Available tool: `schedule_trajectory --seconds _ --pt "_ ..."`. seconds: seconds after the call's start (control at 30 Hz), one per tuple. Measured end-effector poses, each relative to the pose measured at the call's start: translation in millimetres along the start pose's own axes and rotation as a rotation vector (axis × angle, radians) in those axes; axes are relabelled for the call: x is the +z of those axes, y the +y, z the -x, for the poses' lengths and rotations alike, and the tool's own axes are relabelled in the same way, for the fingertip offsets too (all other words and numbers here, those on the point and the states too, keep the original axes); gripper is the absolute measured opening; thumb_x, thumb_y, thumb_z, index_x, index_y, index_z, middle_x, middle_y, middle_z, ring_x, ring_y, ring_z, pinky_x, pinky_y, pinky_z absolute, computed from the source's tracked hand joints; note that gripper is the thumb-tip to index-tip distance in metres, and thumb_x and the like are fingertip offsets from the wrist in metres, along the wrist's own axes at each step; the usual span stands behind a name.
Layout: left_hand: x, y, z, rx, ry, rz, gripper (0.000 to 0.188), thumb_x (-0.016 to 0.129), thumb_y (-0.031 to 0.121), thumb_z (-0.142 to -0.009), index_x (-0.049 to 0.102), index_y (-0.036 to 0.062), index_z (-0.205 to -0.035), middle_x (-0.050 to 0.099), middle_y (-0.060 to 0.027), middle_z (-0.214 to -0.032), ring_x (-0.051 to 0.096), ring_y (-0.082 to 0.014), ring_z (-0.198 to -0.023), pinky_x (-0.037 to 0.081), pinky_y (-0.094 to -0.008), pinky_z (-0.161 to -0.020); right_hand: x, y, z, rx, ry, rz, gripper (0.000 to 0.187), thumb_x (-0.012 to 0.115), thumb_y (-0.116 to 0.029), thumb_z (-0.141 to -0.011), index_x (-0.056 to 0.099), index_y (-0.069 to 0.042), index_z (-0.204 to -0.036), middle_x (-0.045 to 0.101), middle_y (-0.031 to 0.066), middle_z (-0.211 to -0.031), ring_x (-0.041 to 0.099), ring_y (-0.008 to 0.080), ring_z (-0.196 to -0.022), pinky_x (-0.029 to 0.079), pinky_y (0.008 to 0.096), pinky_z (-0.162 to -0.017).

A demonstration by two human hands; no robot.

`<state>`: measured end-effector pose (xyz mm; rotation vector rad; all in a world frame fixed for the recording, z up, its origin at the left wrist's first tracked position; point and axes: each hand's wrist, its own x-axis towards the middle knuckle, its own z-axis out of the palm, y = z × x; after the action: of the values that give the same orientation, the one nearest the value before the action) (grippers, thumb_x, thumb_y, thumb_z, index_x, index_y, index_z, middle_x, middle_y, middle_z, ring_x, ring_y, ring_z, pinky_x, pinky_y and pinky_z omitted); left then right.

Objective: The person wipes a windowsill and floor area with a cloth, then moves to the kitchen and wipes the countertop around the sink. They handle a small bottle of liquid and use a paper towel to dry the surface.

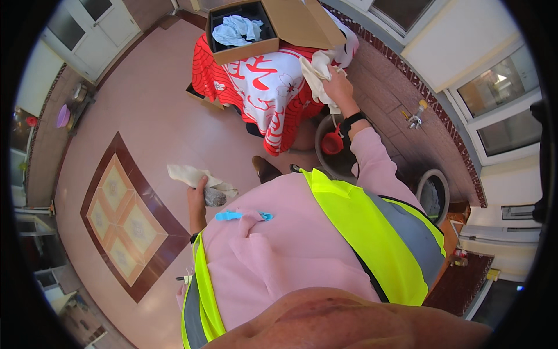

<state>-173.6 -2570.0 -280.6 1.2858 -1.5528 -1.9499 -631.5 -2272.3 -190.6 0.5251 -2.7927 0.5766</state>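
Note:
My left hand [197,203] is closed around a cream cloth [187,173], held low beside my body. A grey, speckled, rounded piece [215,198] hangs against that cloth; its kind cannot be made out. My right hand [338,87] reaches forward and grips another crumpled cream cloth [315,72], beside the red and white patterned cloth [261,87]. That patterned cloth drapes over a support that it mostly hides. On top of it sits an open cardboard box [247,55] with a dark inside and a crumpled light-blue cloth [237,30].
Below my right wrist stands a dark bucket [325,160] with a red dipper [332,143]. Another round tub [433,195] is at my right. A tap [415,119] sticks out of the tiled wall. Patterned tiles [125,218] mark the floor at left.

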Motion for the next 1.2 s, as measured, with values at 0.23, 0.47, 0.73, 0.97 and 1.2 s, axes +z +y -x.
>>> schedule_trajectory --seconds 0.23,0.47,0.73,0.97,1.2 --pt "-51 25 -79 -0.093 0.175 -0.166 0.054 0.075 0.040 -0.084 0.068 -0.0075 -0.109 0.069 -0.0143 -0.104 0.065 -0.0211 -0.092 0.051 -0.0348 -0.082 119 -26 -130 0.155 -0.285 -0.139 0.049 0.061 -0.026 -0.080 0.063 -0.005 -0.124 0.068 0.0268 -0.110 0.065 0.0419 -0.104 0.051 0.0501 -0.087" --pt "-58 35 -162 -0.130 0.194 -0.151 0.058 0.073 0.045 -0.085 0.068 -0.0077 -0.109 0.070 -0.0148 -0.101 0.065 -0.0220 -0.091 0.050 -0.0352 -0.084 142 10 -180 0.310 -0.111 -0.552 0.046 0.060 -0.020 -0.082 0.062 -0.003 -0.124 0.067 0.0300 -0.104 0.063 0.0469 -0.102 0.051 0.0474 -0.086" --pt "-32 76 -226 -0.148 -0.048 -0.223 0.044 0.067 0.038 -0.092 0.070 -0.0053 -0.100 0.071 -0.0116 -0.090 0.065 -0.0199 -0.079 0.051 -0.0362 -0.074 57 -59 -204 -0.013 0.197 -0.169 0.082 0.061 -0.020 -0.084 0.024 -0.029 -0.156 0.062 0.0253 -0.117 0.063 0.0438 -0.091 0.051 0.0519 -0.077" --pt "-18 114 -312 -0.183 -0.213 0.033 0.042 0.068 0.034 -0.090 0.069 -0.0056 -0.103 0.070 -0.0124 -0.094 0.065 -0.0207 -0.079 0.051 -0.0353 -0.072 109 -25 -183 0.137 -0.037 -0.138 0.096 0.073 -0.032 -0.085 0.015 0.001 -0.155 0.043 0.0316 -0.145 0.045 0.0427 -0.133 0.038 0.0408 -0.109" --pt "0 168 -340 -0.065 -0.396 -0.317 0.044 0.073 0.029 -0.088 0.066 -0.0086 -0.110 0.069 -0.0125 -0.103 0.065 -0.0207 -0.088 0.052 -0.0344 -0.079 105 -51 -43 0.318 0.295 -0.094 0.057 0.067 -0.030 -0.090 0.052 -0.002 -0.137 0.062 0.0225 -0.126 0.058 0.0366 -0.117 0.047 0.0410 -0.099"
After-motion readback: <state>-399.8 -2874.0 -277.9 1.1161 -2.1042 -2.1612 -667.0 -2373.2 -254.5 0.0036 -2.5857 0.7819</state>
